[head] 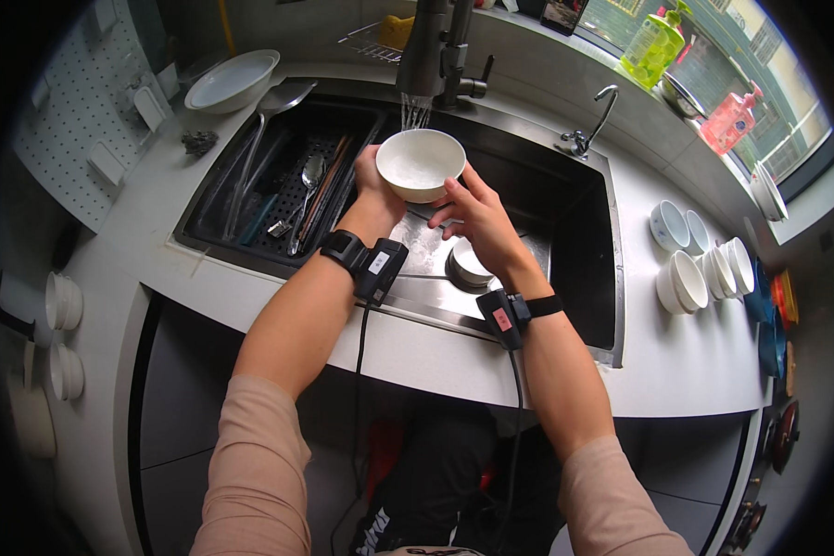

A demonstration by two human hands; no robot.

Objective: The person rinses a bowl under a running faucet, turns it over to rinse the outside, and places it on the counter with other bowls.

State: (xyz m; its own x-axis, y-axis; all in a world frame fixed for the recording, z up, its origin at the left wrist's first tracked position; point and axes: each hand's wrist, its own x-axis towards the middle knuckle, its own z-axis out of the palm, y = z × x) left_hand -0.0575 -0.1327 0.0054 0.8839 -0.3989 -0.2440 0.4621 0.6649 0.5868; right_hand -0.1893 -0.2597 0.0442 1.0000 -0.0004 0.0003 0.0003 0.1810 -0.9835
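A white bowl (420, 163) is held up over the sink under the faucet, its inside facing up. My left hand (379, 186) grips it from the left, with the fingers hidden behind and beneath. On its right side, my right hand (483, 212) holds the rim and wall with thumb and forefinger, while the lower fingers spread below. Water runs in thin streams from the dark faucet head (420, 66) at the bowl's far rim. Beneath, another white bowl (471, 263) rests on the floor of the sink (577, 271), partly covered by my right wrist.
A black drain basket (306, 149) at the left holds chopsticks, a spoon (313, 170) and a long ladle (250, 167). Stacked bowls (681, 281) stand on the right counter. A large white basin (233, 80) sits back left. Pump bottles (657, 45) line the windowsill. Cables hang from both wrist devices.
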